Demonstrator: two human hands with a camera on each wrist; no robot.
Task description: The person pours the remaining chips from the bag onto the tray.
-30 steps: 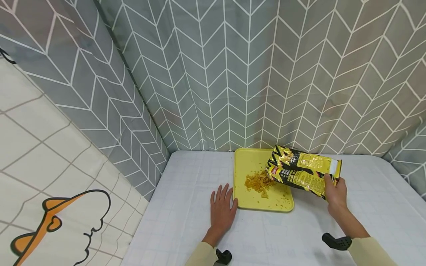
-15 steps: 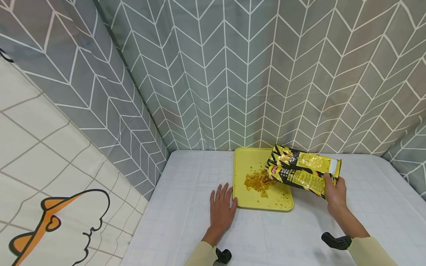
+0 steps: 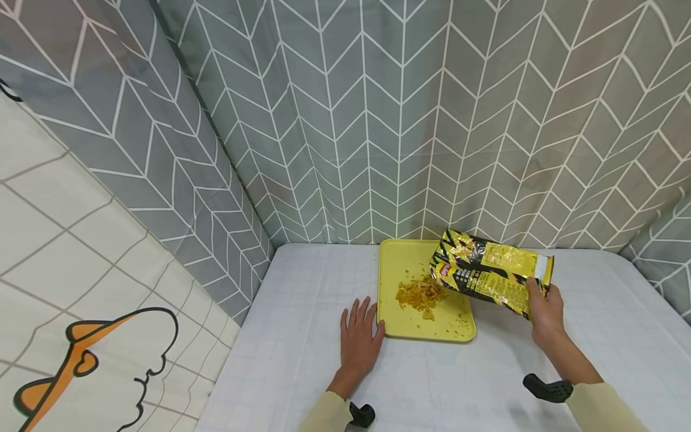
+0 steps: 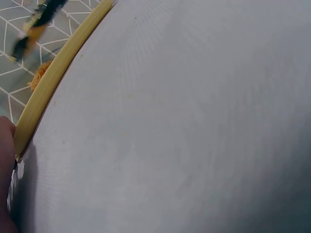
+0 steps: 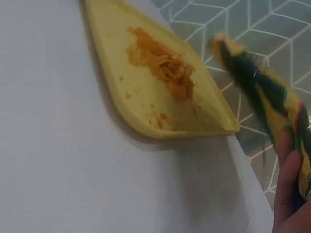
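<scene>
My right hand (image 3: 546,312) grips a yellow-and-black snack bag (image 3: 491,270) by its right end, with the thumb on top. The bag tilts over the right part of a yellow tray (image 3: 426,331), clear of its floor in the right wrist view. A heap of broken orange chips (image 3: 420,294) lies mid-tray, with small crumbs nearer the front right corner. Palm down on the table, my left hand (image 3: 360,343) has its fingers spread, and its thumb side touches the tray's left edge. In the left wrist view only a sliver of that hand (image 4: 7,165) shows beside the tray rim (image 4: 58,68).
A white cloth covers the table (image 3: 291,336). Grey chevron curtains (image 3: 378,132) rise right behind the table's back edge. At the left hangs a white checked cloth (image 3: 108,270) with a cartoon outline.
The bag's left end has risen slightly and its surface looks more crumpled, with my right hand still holding it. The left hand and tray stay in place.
</scene>
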